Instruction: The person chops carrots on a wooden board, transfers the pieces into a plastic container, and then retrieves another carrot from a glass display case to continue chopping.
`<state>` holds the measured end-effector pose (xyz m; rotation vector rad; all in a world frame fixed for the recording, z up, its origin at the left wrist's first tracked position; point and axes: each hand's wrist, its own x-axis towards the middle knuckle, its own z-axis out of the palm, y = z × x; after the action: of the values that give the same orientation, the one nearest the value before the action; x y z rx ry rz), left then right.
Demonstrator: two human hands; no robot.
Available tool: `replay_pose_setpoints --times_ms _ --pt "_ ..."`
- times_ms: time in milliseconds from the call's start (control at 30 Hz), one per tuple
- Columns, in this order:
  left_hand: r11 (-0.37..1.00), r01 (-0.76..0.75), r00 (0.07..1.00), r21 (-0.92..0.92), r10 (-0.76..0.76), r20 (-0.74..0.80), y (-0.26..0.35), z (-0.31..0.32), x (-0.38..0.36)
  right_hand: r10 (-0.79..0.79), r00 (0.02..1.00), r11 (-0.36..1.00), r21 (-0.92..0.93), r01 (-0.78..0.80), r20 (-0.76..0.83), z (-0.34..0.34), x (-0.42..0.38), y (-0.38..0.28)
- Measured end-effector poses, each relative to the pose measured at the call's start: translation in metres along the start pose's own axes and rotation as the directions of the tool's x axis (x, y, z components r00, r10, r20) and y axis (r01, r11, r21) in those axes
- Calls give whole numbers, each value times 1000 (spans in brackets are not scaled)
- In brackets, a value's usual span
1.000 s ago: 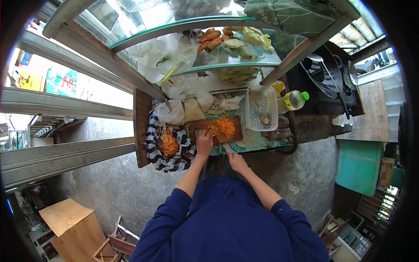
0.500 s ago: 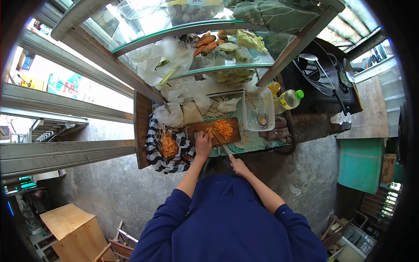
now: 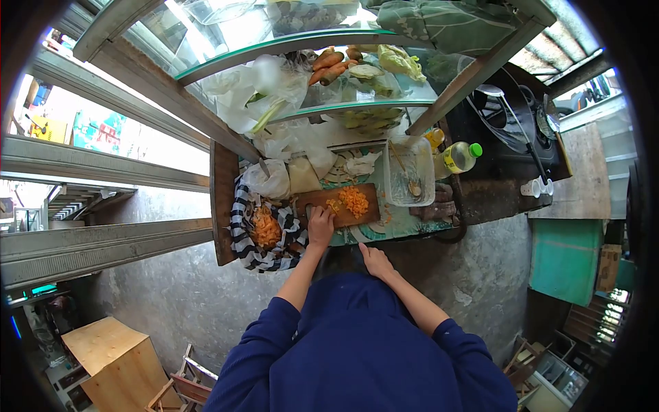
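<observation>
Diced carrot lies heaped on a wooden cutting board, with a smaller scatter of bits beside it. At the board's near left, my left hand presses down with bent fingers on a piece of carrot, mostly hidden under them. Closed round a knife, my right hand is just off the counter's front edge. Only a pale part of the knife shows clearly; the handle is covered by my fingers. Left of the board, a basket lined with a black-and-white checked bag holds carrot peelings.
A clear plastic tub with a spoon stands right of the board, near a green-capped bottle. Whole carrots and cabbage sit on the glass shelf above. A black stove is at the right.
My right hand has stayed near the front edge while the knife blade, earlier lying across the board by my left fingers, has moved off it. My left hand is nearly unmoved.
</observation>
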<state>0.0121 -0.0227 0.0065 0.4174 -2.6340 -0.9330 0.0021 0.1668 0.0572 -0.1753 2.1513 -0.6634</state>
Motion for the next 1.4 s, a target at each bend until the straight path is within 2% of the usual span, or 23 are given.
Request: replay_pose_setpoints --times_ms 167,267,400,500,567,700,767,900,967,1400 --pt "1000 2 1000 -14 -3 -19 0 3 -3 -19 1000 994 -105 19 2 1 15 -6" --pt "1000 -26 999 -6 26 -44 -1 2 1 -44 999 997 -68 42 -18 3 16 -2" --pt "999 -33 999 -13 33 -5 -2 -3 1 -43 999 997 -68 42 -7 5 7 14" --pt "999 -36 999 -18 36 2 -1 0 1 29 1000 997 -69 -29 -4 5 4 30" --pt "999 -45 999 5 45 -3 -1 0 1 9 1000 997 80 -7 -27 8 15 34" --pt "999 -28 1000 26 28 1 1 -1 0 -12 1000 987 163 14 -15 16 20 21" --pt "1000 -10 1000 24 9 17 0 -2 -1 166 972 924 317 -212 165 4 8 4" --pt "1000 2 1000 16 -2 20 3 -2 0 139 986 955 249 -158 95 9 7 18" --pt "1000 8 1000 18 -8 15 2 -3 -1 26 999 989 149 -20 -39 8 0 17" --pt "1000 16 1000 -6 -16 -20 -5 3 -2 0 1000 1000 -12 0 7 -5 -5 -1"
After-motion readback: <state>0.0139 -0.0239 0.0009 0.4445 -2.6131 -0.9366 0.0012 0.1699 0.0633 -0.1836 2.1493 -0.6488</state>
